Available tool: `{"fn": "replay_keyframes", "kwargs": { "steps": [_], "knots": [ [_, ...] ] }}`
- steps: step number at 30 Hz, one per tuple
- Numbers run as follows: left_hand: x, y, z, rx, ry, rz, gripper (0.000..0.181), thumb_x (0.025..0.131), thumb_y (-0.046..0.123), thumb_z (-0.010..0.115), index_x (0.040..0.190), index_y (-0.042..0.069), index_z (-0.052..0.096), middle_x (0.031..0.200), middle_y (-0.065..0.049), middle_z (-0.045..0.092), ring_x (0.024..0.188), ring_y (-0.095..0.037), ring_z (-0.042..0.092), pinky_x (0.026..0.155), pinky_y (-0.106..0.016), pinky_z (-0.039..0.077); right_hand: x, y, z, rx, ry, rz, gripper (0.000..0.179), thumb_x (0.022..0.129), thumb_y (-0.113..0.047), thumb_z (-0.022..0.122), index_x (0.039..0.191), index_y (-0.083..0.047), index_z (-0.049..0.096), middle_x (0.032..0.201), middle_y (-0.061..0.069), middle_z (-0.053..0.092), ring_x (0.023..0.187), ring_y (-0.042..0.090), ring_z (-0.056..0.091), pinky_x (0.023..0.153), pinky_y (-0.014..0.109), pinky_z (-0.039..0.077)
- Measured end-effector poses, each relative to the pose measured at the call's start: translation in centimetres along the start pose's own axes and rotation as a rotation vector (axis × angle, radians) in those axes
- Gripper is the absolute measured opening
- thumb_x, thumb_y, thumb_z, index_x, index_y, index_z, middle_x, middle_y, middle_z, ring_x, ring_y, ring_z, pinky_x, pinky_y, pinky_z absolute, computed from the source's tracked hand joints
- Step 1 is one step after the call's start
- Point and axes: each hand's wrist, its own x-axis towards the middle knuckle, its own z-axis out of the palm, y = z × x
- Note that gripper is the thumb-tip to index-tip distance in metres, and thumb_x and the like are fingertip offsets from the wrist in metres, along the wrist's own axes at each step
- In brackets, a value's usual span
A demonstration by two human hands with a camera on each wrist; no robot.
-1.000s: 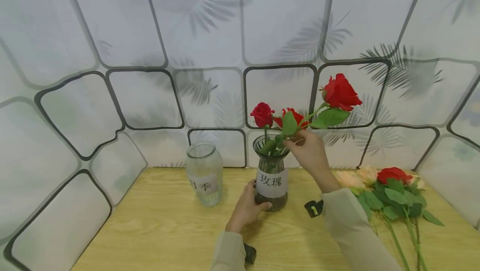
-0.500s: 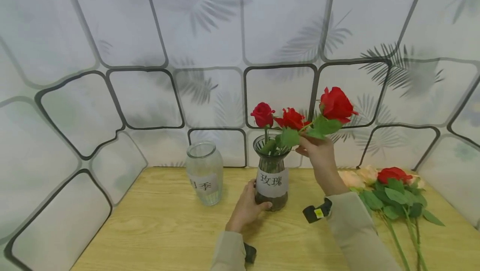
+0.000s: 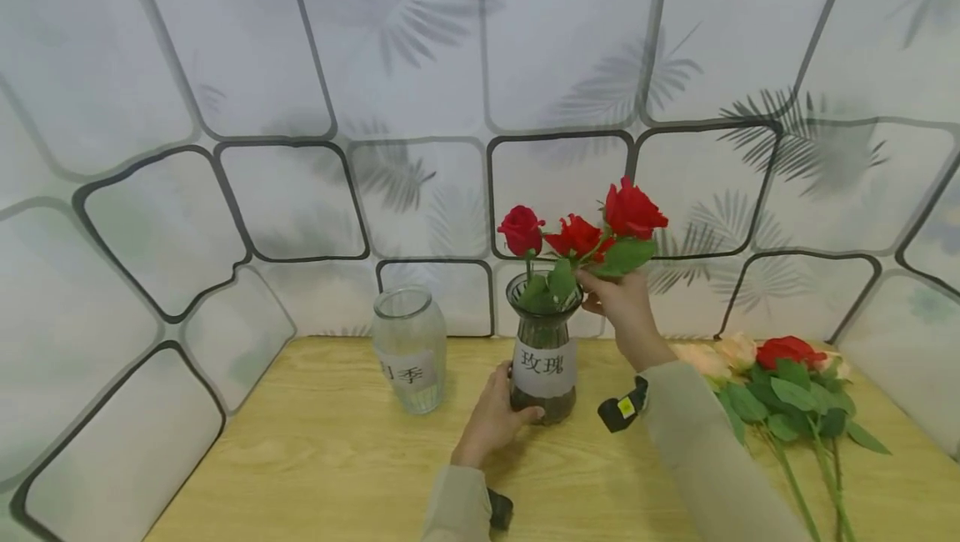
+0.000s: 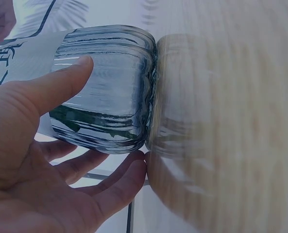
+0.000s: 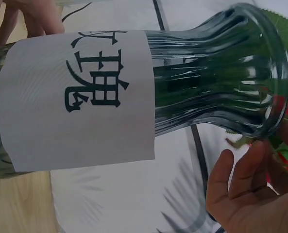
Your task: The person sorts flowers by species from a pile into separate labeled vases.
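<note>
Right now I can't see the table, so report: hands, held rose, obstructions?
Left hand grips dark vase. Right hand at its mouth, holding highest rose. Two other roses stand in it, possibly crowding.

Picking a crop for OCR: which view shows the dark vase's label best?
Head: the label is upright, whole and uncovered. Right wrist shows it larger, but sideways and with one edge curving out of sight. Left wrist shows only part, cut by the picture's edge and covered by the left hand.
</note>
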Motion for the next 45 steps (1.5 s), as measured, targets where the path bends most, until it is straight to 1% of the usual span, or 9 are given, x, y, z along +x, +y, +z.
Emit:
{"fn": "replay_keyframes", "kwargs": {
  "steps": [3, 6, 11, 16, 21, 31, 38, 43, 45],
  "knots": [
    [0.0, 0.0, -0.1, 0.000, 0.005, 0.000, 0.083, 0.089, 0.012, 0.080, 0.151, -0.010, 0.029, 0.147, -0.032, 0.040, 0.137, -0.049, 0.039, 0.113, -0.061, 0.033, 0.9, 0.1, 0.1, -0.017, -0.040, 0.061, 0.042, 0.102, -0.016, 0.062, 0.140, -0.001, 0.051, 0.089, -0.002, 0.062, 0.069, 0.008, 0.059, 0.072, 0.027, 0.058],
    [0.0, 0.0, 0.0, -0.001, 0.011, 0.002, 0.083, 0.089, 0.012, 0.080, 0.151, -0.011, 0.029, 0.147, -0.033, 0.040, 0.137, -0.049, 0.040, 0.113, -0.061, 0.033, 1.2, 0.5, -0.2, -0.013, -0.103, 0.094, 0.043, 0.102, -0.016, 0.061, 0.141, -0.002, 0.050, 0.093, 0.000, 0.061, 0.069, 0.011, 0.060, 0.073, 0.030, 0.059],
    [0.1, 0.0, 0.2, 0.004, 0.014, 0.015, 0.082, 0.089, 0.012, 0.080, 0.150, -0.011, 0.030, 0.146, -0.033, 0.040, 0.137, -0.049, 0.040, 0.113, -0.061, 0.033, 0.4, 1.2, -1.8, 0.052, -0.229, 0.137, 0.054, 0.103, -0.020, 0.060, 0.148, 0.003, 0.041, 0.102, 0.002, 0.060, 0.079, 0.013, 0.063, 0.081, 0.032, 0.058],
    [0.0, 0.0, 0.2, 0.006, 0.002, 0.002, 0.082, 0.089, 0.012, 0.080, 0.150, -0.011, 0.030, 0.146, -0.032, 0.040, 0.137, -0.048, 0.040, 0.113, -0.060, 0.033, -0.5, 1.9, -4.1, 0.033, -0.280, 0.140, 0.058, 0.103, -0.023, 0.062, 0.144, 0.010, 0.038, 0.106, 0.005, 0.061, 0.093, 0.017, 0.067, 0.087, 0.032, 0.058],
    [-0.1, 0.1, 0.1, 0.003, -0.002, -0.007, 0.082, 0.090, 0.012, 0.079, 0.150, -0.011, 0.030, 0.147, -0.032, 0.040, 0.138, -0.048, 0.040, 0.113, -0.060, 0.033, -1.2, 2.3, -6.8, -0.051, -0.288, 0.117, 0.059, 0.103, -0.022, 0.063, 0.144, 0.011, 0.039, 0.115, 0.005, 0.064, 0.097, 0.014, 0.068, 0.089, 0.035, 0.058],
    [-0.1, 0.0, 0.1, -0.003, -0.004, -0.005, 0.082, 0.090, 0.013, 0.079, 0.151, -0.010, 0.029, 0.147, -0.032, 0.040, 0.138, -0.049, 0.039, 0.113, -0.061, 0.033, -2.9, 2.6, -11.2, -0.117, -0.279, 0.138, 0.059, 0.103, -0.020, 0.062, 0.146, 0.011, 0.036, 0.107, -0.006, 0.069, 0.095, 0.013, 0.070, 0.088, 0.039, 0.059],
    [0.0, 0.0, 0.3, 0.001, -0.007, -0.001, 0.083, 0.090, 0.013, 0.079, 0.151, -0.010, 0.029, 0.149, -0.031, 0.039, 0.138, -0.048, 0.039, 0.113, -0.060, 0.033, -3.7, 3.0, -13.7, -0.142, -0.262, 0.133, 0.043, 0.104, -0.019, 0.061, 0.136, 0.008, 0.049, 0.106, -0.009, 0.068, 0.093, 0.011, 0.070, 0.083, 0.036, 0.060],
    [0.0, 0.0, 0.2, 0.011, 0.000, -0.013, 0.082, 0.090, 0.014, 0.080, 0.151, -0.009, 0.030, 0.150, -0.030, 0.039, 0.139, -0.047, 0.039, 0.113, -0.060, 0.034, -4.0, 3.6, -15.3, -0.168, -0.262, 0.139, 0.043, 0.104, -0.020, 0.061, 0.136, 0.007, 0.049, 0.107, -0.011, 0.066, 0.093, 0.010, 0.070, 0.082, 0.033, 0.060],
    [0.0, -0.1, 0.2, 0.014, 0.000, -0.013, 0.081, 0.090, 0.013, 0.080, 0.151, -0.009, 0.031, 0.149, -0.030, 0.039, 0.138, -0.047, 0.039, 0.113, -0.060, 0.034, -4.2, 3.8, -16.0, -0.165, -0.260, 0.152, 0.037, 0.104, -0.019, 0.061, 0.133, 0.002, 0.053, 0.107, -0.011, 0.067, 0.093, 0.010, 0.070, 0.082, 0.033, 0.060]
  ]
}}
